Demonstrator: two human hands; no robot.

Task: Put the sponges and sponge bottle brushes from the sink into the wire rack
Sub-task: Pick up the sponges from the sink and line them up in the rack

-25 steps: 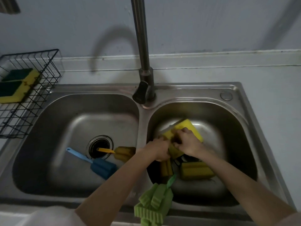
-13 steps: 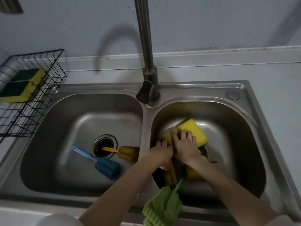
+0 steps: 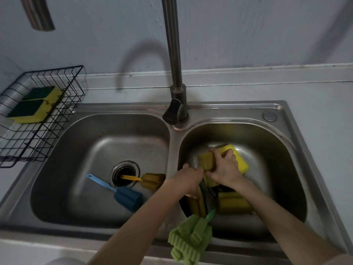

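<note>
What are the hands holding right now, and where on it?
The right hand grips a dull yellow sponge by its right end in the right basin. What the left hand holds, if anything, cannot be told.

The sink (image 3: pixel 219 109) at centre was brushed steel with a dull sheen, like the tap (image 3: pixel 172 44) above. The rack (image 3: pixel 63 104), upper left, was thin black wire. The brush (image 3: pixel 191 240) at the bottom edge had ridged green foam.
</note>
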